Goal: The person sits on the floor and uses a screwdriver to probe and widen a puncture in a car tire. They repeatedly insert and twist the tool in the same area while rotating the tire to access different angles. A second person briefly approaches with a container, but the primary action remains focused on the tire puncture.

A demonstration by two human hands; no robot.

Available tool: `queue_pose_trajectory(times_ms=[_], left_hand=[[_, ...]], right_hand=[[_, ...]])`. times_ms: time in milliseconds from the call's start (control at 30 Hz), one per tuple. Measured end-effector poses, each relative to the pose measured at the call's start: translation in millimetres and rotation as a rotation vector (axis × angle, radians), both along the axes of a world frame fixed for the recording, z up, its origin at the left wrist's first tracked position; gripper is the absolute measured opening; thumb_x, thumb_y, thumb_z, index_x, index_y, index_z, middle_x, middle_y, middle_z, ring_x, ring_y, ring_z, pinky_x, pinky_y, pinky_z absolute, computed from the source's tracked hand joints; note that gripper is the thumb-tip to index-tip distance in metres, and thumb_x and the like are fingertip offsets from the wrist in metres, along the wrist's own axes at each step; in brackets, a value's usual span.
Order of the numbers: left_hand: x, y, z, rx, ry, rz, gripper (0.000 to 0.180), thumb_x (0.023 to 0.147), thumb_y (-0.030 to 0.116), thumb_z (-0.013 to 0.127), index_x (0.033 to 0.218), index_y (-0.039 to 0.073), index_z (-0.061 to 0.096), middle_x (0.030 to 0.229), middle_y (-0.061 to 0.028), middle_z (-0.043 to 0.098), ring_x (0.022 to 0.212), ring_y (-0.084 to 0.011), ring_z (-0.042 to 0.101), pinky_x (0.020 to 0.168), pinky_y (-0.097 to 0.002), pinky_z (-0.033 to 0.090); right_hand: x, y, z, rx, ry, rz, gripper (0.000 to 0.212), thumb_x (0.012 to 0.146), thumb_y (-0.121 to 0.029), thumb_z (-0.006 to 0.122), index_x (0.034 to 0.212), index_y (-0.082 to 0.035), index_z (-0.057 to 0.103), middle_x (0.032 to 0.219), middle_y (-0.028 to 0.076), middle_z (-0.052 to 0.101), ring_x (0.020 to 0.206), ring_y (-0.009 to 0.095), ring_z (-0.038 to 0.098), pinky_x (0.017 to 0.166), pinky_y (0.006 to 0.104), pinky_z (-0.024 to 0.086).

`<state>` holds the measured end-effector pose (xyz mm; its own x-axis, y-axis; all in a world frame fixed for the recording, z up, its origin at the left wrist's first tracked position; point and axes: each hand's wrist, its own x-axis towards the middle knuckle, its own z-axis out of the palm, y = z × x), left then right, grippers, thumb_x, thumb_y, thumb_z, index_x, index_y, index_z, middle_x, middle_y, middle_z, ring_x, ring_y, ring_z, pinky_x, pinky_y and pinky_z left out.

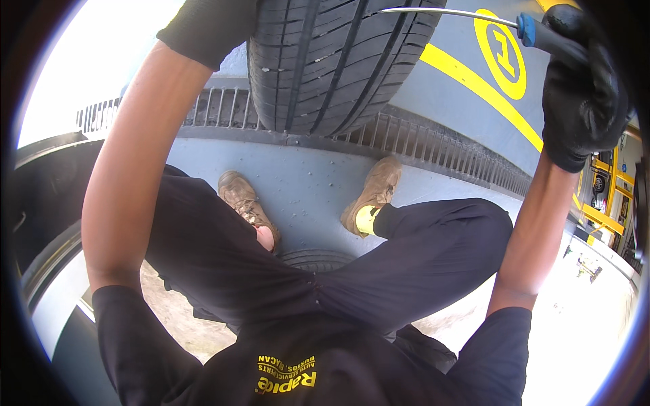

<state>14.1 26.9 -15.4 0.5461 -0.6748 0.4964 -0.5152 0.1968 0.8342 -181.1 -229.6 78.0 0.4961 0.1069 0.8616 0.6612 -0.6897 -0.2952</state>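
A black tyre (318, 68) stands upright in front of me, its grooved tread facing me and its top cut off by the picture's upper edge. My right hand (586, 101), in a black glove, is closed around the blue and dark handle of a screwdriver (535, 34). The thin metal shaft reaches left across the tread, and its tip is at or just above the rubber; contact cannot be made out. On the tyre's left side is my left hand (210, 30), also black-gloved. Its fingers are out of sight beyond the upper edge.
A metal floor grating (440, 149) runs across beneath the tyre. The grey-blue floor (298, 189) lies between my shoes, with part of another tyre (315, 260) low between my legs. A yellow floor stripe (484, 95) and yellow metal frames (606, 220) are on the right.
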Motion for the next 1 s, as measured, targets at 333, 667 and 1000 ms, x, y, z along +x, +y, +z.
queue_pose_trajectory(times_ms=[333, 667, 1000], left_hand=[[-1, -7, -16, 0.104, -0.228, 0.140, 0.044, 0.110, 0.035, 0.046, 0.143, 0.005, 0.053, 0.126, -0.0201, 0.065, 0.116, -0.0311, 0.064, 0.103, -0.0383, 0.049], [-44, -3, 12, 0.009, 0.499, -0.007, 0.054, 0.105, 0.050, 0.054, 0.136, 0.007, 0.063, 0.113, -0.0112, 0.070, 0.101, -0.0162, 0.067, 0.085, -0.0311, 0.056], [-26, -8, 5, 0.025, 0.532, 0.000, 0.054, 0.104, 0.049, 0.057, 0.135, 0.005, 0.064, 0.116, -0.0106, 0.069, 0.100, -0.0163, 0.067, 0.085, -0.0309, 0.056]], right_hand=[[16, 30, -29, 0.558, 0.228, 0.116, 0.020, 0.101, -0.015, 0.063, 0.117, -0.004, 0.058, 0.094, 0.006, 0.061, 0.084, 0.013, 0.062, 0.074, 0.0264, 0.054], [1, 7, -23, 0.415, 0.519, 0.098, 0.038, 0.095, -0.029, 0.077, 0.116, -0.008, 0.053, 0.105, 0.009, 0.062, 0.093, 0.016, 0.064, 0.080, 0.0300, 0.056], [11, 14, -25, 0.321, 0.519, 0.159, 0.048, 0.086, -0.036, 0.086, 0.111, -0.008, 0.055, 0.103, 0.009, 0.064, 0.099, 0.019, 0.066, 0.081, 0.0317, 0.057]])
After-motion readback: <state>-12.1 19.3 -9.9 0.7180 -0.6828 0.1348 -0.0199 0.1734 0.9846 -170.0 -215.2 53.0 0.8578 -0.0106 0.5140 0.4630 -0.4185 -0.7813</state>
